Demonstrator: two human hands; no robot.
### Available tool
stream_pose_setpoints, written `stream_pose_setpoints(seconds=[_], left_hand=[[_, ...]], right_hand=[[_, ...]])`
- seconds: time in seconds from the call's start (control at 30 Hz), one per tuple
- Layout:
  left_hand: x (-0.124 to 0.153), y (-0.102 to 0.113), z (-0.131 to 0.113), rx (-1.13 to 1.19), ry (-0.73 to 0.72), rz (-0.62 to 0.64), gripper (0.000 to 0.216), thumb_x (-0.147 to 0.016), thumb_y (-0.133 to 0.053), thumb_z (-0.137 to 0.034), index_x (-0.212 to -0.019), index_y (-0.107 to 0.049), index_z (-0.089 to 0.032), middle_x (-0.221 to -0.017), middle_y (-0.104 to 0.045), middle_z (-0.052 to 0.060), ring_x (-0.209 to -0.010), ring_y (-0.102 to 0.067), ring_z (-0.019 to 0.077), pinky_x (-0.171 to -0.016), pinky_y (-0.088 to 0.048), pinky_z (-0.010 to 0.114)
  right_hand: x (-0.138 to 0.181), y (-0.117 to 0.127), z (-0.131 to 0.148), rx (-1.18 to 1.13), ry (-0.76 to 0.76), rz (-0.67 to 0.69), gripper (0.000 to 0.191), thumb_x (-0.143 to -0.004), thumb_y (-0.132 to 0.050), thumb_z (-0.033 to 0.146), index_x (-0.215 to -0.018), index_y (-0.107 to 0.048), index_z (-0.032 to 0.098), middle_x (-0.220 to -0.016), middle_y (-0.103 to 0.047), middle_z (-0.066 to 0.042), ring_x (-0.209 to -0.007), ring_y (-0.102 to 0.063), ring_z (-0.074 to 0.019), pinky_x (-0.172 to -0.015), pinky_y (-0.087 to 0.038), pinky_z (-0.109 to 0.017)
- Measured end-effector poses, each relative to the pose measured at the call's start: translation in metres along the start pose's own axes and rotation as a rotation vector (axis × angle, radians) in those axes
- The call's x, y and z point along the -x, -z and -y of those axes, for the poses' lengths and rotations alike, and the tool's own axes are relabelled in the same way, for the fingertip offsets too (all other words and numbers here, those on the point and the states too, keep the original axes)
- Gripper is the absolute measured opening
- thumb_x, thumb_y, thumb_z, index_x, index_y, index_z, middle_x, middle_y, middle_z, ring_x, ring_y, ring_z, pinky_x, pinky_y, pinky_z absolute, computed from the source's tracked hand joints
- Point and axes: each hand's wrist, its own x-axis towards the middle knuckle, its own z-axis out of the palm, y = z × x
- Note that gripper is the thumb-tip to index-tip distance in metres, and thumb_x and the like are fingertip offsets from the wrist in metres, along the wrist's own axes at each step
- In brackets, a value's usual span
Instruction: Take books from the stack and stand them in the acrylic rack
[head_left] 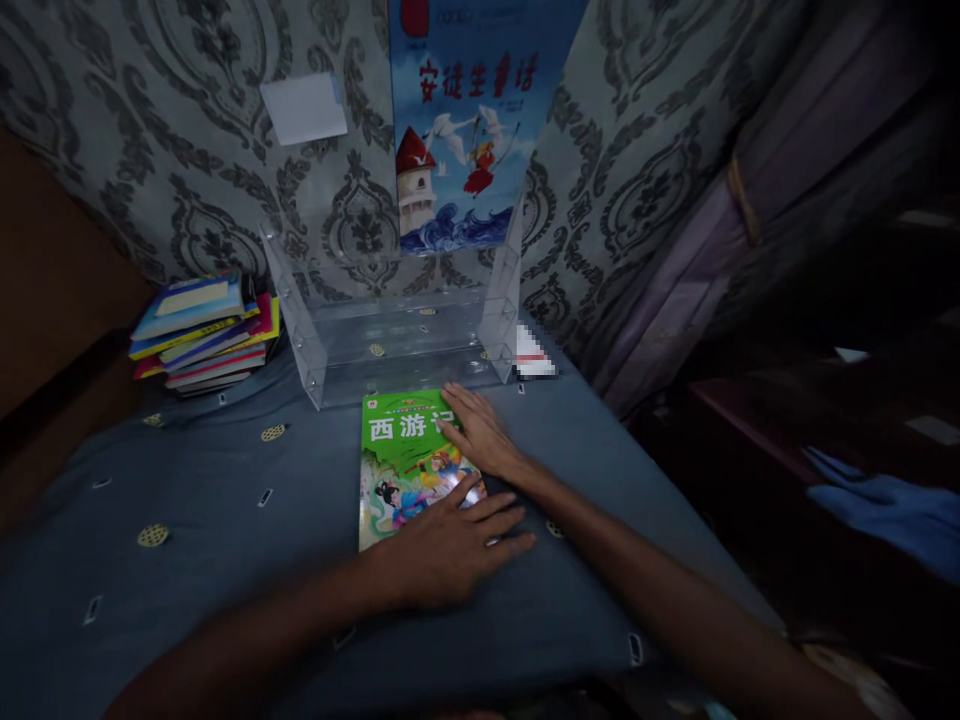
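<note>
A green picture book (405, 455) with large white Chinese characters and cartoon figures lies face up on the blue-grey cloth. Across its lower right part rests my left hand (450, 545), fingers apart and stretched to the right. My right hand (480, 430) lies over the book's upper right edge, its fingers extended and covering part of the title. Neither hand is wrapped round anything. Just beyond the book stands a clear acrylic tiered rack (405, 325). A blue book (469, 130) with a red-roofed tower and white birds stands upright at the rack's back.
At the left is a stack of books (206, 335). A pixelated white item (534, 355) sits right of the rack. The patterned wall (217, 150) bears a white card (304, 108). A tied curtain (675, 260) hangs right, and a blue cloth (885, 510) lies beyond the table's right edge.
</note>
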Motion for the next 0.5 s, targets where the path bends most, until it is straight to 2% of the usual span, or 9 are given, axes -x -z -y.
stream_pose_setpoints(seconds=[0.17, 0.23, 0.37, 0.5], left_hand=[[-0.001, 0.001, -0.001, 0.008, 0.018, 0.028, 0.045, -0.107, -0.035, -0.025, -0.15, -0.043, -0.018, -0.159, -0.043, 0.012, -0.152, -0.032, 0.0237, -0.126, -0.018, 0.053], [0.0, 0.001, 0.0, 0.024, 0.04, 0.015, 0.047, -0.108, -0.036, -0.033, -0.151, -0.042, -0.017, -0.158, -0.043, 0.012, -0.152, -0.031, 0.0231, -0.127, -0.017, 0.05], [0.008, 0.001, 0.004, 0.097, 0.097, -0.03, 0.066, -0.103, -0.041, -0.056, -0.152, -0.041, -0.012, -0.158, -0.043, 0.014, -0.152, -0.03, 0.0228, -0.128, -0.017, 0.043], [0.025, 0.005, 0.015, 0.137, 0.156, -0.071, 0.066, -0.103, -0.037, -0.059, -0.154, -0.037, -0.017, -0.16, -0.042, 0.01, -0.152, -0.031, 0.0195, -0.129, -0.015, 0.042]], right_hand=[[0.002, 0.002, 0.003, 0.001, -0.025, 0.029, 0.058, -0.101, -0.042, 0.038, -0.15, -0.045, 0.008, -0.16, -0.04, -0.019, -0.152, -0.032, -0.0282, -0.124, -0.027, -0.051], [0.003, 0.002, 0.004, 0.013, -0.031, 0.034, 0.057, -0.102, -0.04, 0.037, -0.15, -0.044, 0.007, -0.16, -0.039, -0.019, -0.152, -0.032, -0.0277, -0.124, -0.027, -0.051], [0.006, 0.003, 0.006, 0.02, -0.035, 0.042, 0.058, -0.102, -0.038, 0.037, -0.15, -0.045, 0.005, -0.16, -0.038, -0.021, -0.151, -0.034, -0.0268, -0.124, -0.026, -0.049], [0.009, 0.002, 0.001, 0.0, -0.012, 0.043, 0.058, -0.103, -0.037, 0.039, -0.151, -0.044, 0.007, -0.16, -0.038, -0.02, -0.15, -0.036, -0.0265, -0.124, -0.028, -0.048]])
